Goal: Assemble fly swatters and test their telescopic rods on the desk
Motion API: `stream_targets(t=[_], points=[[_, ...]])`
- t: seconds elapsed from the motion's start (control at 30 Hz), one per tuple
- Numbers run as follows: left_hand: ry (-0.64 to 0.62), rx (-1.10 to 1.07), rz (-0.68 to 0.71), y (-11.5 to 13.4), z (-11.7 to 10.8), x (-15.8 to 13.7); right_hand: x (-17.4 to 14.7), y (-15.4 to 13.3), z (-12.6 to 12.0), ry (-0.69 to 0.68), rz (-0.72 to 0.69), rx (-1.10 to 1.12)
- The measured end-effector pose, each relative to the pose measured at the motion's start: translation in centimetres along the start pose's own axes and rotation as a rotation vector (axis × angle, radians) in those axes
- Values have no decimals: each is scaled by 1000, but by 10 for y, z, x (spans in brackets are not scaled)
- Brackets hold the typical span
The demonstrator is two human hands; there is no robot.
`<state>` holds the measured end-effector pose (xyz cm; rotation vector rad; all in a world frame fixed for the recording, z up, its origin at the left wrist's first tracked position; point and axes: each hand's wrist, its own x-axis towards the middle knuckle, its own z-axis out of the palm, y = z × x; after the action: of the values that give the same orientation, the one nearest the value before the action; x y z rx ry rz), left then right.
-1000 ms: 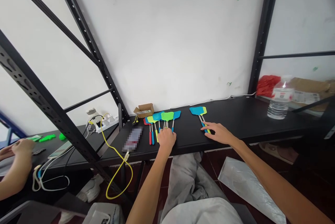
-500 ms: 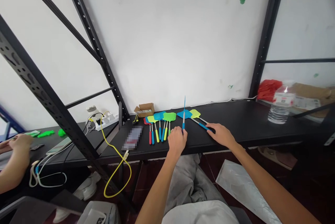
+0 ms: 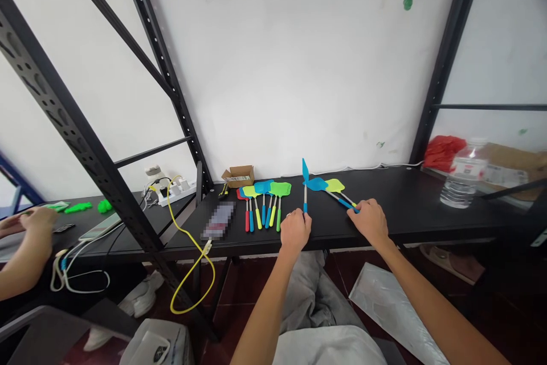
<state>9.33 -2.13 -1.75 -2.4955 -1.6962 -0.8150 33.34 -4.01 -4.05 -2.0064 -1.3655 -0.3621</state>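
Observation:
My left hand [image 3: 296,229] is closed around the handle of a blue fly swatter [image 3: 305,171], which it holds upright with the head at the top. On the right, my right hand [image 3: 371,221] has its fingers closed at the handle ends of a second blue fly swatter [image 3: 317,184] and a yellow-green fly swatter [image 3: 335,185]. Their heads lie side by side and point away from me. Left of my hands, several fly swatters in red, blue, yellow and green [image 3: 280,189] form a row on the black table [image 3: 397,200], handles toward me.
A phone [image 3: 219,220] with a yellow cable [image 3: 193,238] lies left of the row. Behind it are an open cardboard box [image 3: 239,176] and a cutter [image 3: 223,191]. A water bottle [image 3: 464,174] stands far right. Another person's hand [image 3: 37,221] works at far left.
The upright blue fly swatter has turned, showing more of its head's face. My right hand and its two fly swatters have shifted right. The view has shifted slightly.

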Motion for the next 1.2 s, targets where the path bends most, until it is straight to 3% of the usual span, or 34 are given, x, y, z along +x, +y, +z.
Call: stream_targets(t=[0.3, 0.43, 0.53, 0.6, 0.73, 0.83, 1.07, 1.2], points=[[-15, -26, 10, -1, 0, -1, 1, -6, -9, -91, 65, -8], [-7, -59, 4, -2, 0, -1, -3, -9, -14, 47, 28, 142], [4, -103, 4, -3, -3, -2, -3, -21, -13, 98, -31, 379], [27, -144, 21, -4, -6, -4, -1, -37, -11, -12, 6, 621], [21, -261, 119, -3, -16, -12, 10, -81, -4, -314, 233, 1205], [-31, -337, 181, -3, -21, -16, 21, -103, 0, -446, 275, 1481], [-132, -551, 170, -8, -23, -13, 34, -113, 11, -446, 407, 1623], [-173, -724, 105, -11, -18, -8, 19, -131, 15, -531, 357, 1632]])
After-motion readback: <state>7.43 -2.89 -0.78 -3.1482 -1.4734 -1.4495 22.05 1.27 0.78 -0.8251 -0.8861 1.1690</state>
